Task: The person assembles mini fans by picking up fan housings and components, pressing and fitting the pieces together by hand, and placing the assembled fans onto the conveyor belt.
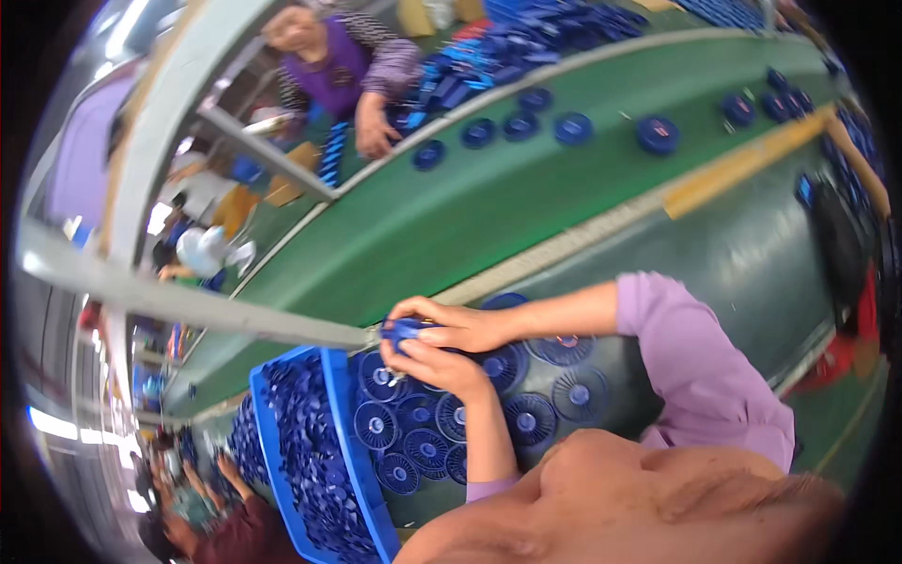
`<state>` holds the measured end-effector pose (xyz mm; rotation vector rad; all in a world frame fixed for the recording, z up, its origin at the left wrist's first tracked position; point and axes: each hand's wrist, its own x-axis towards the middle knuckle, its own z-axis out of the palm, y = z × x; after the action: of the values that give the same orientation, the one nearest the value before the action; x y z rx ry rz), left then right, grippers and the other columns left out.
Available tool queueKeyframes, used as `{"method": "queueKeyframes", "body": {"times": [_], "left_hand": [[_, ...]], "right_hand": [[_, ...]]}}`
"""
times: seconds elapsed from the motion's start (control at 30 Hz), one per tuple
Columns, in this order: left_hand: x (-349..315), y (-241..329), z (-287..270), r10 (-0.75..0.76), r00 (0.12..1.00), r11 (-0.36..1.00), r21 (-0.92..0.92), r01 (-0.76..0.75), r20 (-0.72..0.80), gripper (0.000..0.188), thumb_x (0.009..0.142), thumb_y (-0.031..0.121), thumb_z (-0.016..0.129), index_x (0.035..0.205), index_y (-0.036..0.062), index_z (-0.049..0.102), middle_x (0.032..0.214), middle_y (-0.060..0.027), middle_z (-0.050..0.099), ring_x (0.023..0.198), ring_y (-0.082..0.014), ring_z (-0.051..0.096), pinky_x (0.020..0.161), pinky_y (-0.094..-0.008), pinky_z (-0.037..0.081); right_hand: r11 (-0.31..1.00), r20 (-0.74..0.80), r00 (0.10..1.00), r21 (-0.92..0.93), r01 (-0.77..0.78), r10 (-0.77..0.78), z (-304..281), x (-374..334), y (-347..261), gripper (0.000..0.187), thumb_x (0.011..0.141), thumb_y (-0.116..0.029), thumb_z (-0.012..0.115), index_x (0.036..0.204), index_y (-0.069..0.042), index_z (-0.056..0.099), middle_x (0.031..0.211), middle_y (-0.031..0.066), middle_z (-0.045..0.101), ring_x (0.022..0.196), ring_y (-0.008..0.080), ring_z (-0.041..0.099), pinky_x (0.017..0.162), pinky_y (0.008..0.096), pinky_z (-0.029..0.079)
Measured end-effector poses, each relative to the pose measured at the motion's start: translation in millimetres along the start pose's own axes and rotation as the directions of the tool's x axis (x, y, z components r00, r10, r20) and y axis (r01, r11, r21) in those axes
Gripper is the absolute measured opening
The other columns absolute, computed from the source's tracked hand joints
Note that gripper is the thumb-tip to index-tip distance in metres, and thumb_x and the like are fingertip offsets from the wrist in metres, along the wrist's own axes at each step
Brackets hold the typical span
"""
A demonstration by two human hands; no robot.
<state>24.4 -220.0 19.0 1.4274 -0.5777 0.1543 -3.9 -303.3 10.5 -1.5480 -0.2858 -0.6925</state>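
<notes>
Both my hands meet around a small blue plastic part (402,331), just past the corner of a blue bin. My left hand (440,365) comes from below, with fingers curled against the part. My right hand (462,325) reaches in from the right, its fingers wrapped over the far side. The fingers cover much of the part, so its full shape is hidden. Under and beside my wrists lie several round dark-blue spoked plastic discs (533,419) on the green worktop.
A blue bin (362,451) full of small blue pieces stands left of the discs. A grey metal bar (207,305) ends close to my fingers. Beyond runs a green conveyor (423,221) carrying round blue parts (657,135). Across it, a person in purple (329,66) reaches toward a blue pile.
</notes>
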Motion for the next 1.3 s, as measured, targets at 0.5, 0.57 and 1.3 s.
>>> {"method": "queueKeyframes", "body": {"times": [0.5, 0.57, 1.3], "left_hand": [[-62, 2, 17, 0.122, 0.293, 0.805, 0.078, -0.588, 0.948, 0.032, 0.087, 0.021, 0.065, 0.118, 0.0102, 0.064, 0.137, -0.0148, 0.049, 0.133, -0.0386, 0.037, 0.109, -0.0477, 0.029], [-65, 6, 20, 0.133, 0.276, 0.790, 0.067, -0.610, 0.952, 0.032, 0.086, 0.023, 0.067, 0.116, 0.0117, 0.066, 0.137, -0.0138, 0.050, 0.134, -0.0381, 0.037, 0.109, -0.0487, 0.029], [-54, 5, 18, 0.020, 0.322, 0.839, 0.159, -0.521, 0.946, 0.038, 0.081, 0.026, 0.072, 0.116, 0.0117, 0.066, 0.137, -0.0099, 0.050, 0.132, -0.0363, 0.038, 0.105, -0.0493, 0.032]], "right_hand": [[-0.489, -0.851, 0.505, -0.505, -0.711, 0.143, -264, -117, -114, 0.061, 0.073, -0.057, 0.070, 0.117, -0.016, 0.064, 0.119, 0.0156, 0.061, 0.116, 0.0359, 0.055, 0.091, 0.0518, 0.047], [-0.582, -0.856, 0.516, -0.431, -0.690, 0.022, -293, -146, -123, 0.060, 0.073, -0.057, 0.071, 0.117, -0.016, 0.063, 0.119, 0.0172, 0.059, 0.116, 0.0358, 0.054, 0.092, 0.0518, 0.047], [-0.396, -0.892, 0.451, -0.402, -0.826, -0.036, -430, -50, 30, 0.073, 0.079, -0.072, 0.054, 0.140, -0.032, 0.045, 0.143, 0.0100, 0.046, 0.131, 0.0366, 0.040, 0.102, 0.0566, 0.036]]}}
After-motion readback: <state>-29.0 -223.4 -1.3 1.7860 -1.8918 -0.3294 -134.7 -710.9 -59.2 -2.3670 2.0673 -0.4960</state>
